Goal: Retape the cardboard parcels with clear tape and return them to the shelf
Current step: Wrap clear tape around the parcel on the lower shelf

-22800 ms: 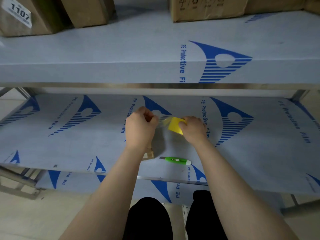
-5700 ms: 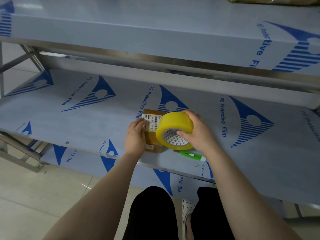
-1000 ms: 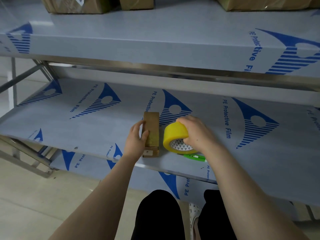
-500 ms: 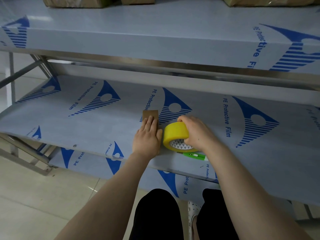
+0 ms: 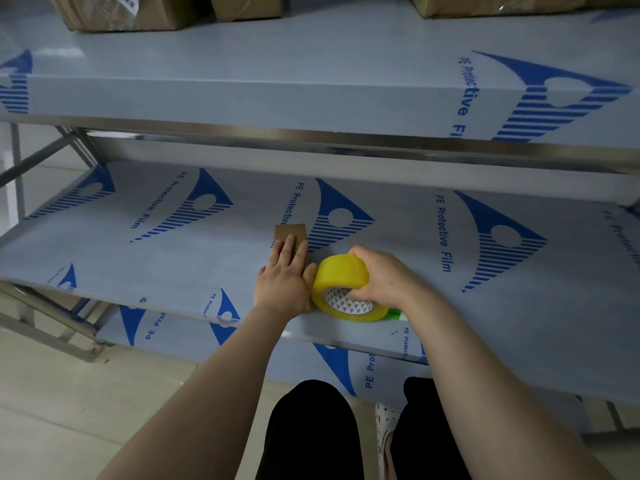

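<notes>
From my feed, at 10 o'clock of the view the upper shelf (image 5: 311, 74) carries a labelled cardboard box (image 5: 121, 12), with a second box (image 5: 247, 6) just to its right and a third box (image 5: 519, 3) at 1 o'clock, all cut off by the frame's top edge. Below it runs the middle shelf (image 5: 138, 258), covered in pale film with blue printing.

Near that shelf's front edge, the left hand (image 5: 282, 282) lies flat on the small brown parcel (image 5: 290, 232), its fingers straight and pressing down. Only the parcel's far end shows, poking out at 12 o'clock from under the fingertips.

At 3 o'clock of that hand, touching its thumb side, stands the yellow tape roll (image 5: 341, 278), tilted on edge with its patterned core facing me. The right hand (image 5: 384, 278) grips the roll, fingers curled over the outer band and thumb at the core. A sliver of green cutter (image 5: 393, 313) peeks out at 5 o'clock of the roll, mostly hidden behind it.

At 6 o'clock I see the person's legs (image 5: 311, 431) in black.
</notes>
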